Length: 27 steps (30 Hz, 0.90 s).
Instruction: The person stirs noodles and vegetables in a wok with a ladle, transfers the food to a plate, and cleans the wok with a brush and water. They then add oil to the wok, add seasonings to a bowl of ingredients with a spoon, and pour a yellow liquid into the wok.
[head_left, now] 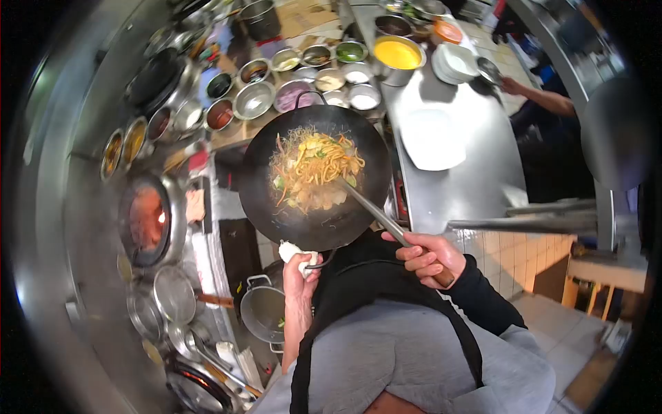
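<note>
A black wok [262,183] is held in front of my body, with stir-fried noodles [321,159] and bits of vegetable heaped in it. Fingers closed, my left hand [301,272] grips the wok's near loop handle through a folded white cloth [293,254]. My right hand [434,259] is wrapped round the wooden end of a long-handled metal wok utensil [379,212]. The utensil's head rests among the noodles, so its shape is hidden. Beyond the wok's right rim, a white plate [433,140] lies on the steel counter.
A steel counter [476,172] runs along the right, carrying a pot of yellow liquid [398,54] and stacked white bowls [454,63]. Several ingredient bowls [255,100] stand at the back. A glowing burner [148,214] is at left. Another person's arm [545,98] reaches in at right.
</note>
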Each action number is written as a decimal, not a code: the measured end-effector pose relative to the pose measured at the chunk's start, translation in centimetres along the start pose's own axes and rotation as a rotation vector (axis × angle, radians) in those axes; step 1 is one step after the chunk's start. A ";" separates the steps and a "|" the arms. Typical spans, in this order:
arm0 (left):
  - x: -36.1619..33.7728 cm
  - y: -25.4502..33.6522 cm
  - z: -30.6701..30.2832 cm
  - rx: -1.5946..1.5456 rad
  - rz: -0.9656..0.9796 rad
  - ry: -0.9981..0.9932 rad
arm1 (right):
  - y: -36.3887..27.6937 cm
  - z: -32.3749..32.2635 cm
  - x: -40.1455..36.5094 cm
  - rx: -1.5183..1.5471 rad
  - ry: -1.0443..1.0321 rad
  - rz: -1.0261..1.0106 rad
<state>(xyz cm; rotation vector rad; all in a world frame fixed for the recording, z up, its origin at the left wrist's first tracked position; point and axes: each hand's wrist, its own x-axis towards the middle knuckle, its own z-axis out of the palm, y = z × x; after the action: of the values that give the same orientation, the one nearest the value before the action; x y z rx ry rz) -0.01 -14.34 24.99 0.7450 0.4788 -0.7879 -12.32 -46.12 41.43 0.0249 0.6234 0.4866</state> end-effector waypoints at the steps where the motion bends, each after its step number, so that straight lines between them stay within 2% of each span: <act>1: 0.4 -0.2 0.7 0.019 -0.027 -0.028 | 0.2 0.2 -1.8 0.007 -0.005 -0.050; 4: 1.5 -0.7 2.3 0.080 -0.058 -0.070 | 1.6 0.3 -6.8 -0.040 -0.005 -0.211; 7: 2.5 -0.6 6.0 0.185 0.002 -0.064 | 1.2 1.4 -10.7 -0.056 0.003 -0.374; 12: 1.2 -0.1 6.0 0.352 0.093 -0.026 | 4.0 -0.7 -14.1 -0.187 0.077 -0.633; 13: 2.0 0.1 8.4 0.356 0.111 0.016 | 1.1 0.1 -14.5 -0.185 0.124 -0.649; 17: 1.5 0.6 6.3 0.431 0.049 0.000 | 0.4 -6.0 -11.5 -0.186 0.152 -0.751; 21: 0.0 1.4 9.2 0.378 -0.004 -0.056 | -2.5 -9.0 -8.6 -0.317 0.280 -0.810; 23: -0.7 1.4 9.2 0.316 -0.016 -0.130 | -2.3 -10.7 -6.8 -0.459 0.440 -0.853; 26: -2.3 0.8 9.6 0.282 0.026 -0.051 | -2.0 -14.2 -3.9 -0.578 0.588 -0.890; 27: -2.1 0.7 10.8 0.282 0.020 -0.013 | -3.4 -14.6 -3.3 -0.725 0.736 -0.957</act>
<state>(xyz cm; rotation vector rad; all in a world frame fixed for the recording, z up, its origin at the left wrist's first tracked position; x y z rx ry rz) 0.49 -21.15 33.68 1.0038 0.3511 -0.8513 -21.48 -52.37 30.83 -1.1367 1.0438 -0.2659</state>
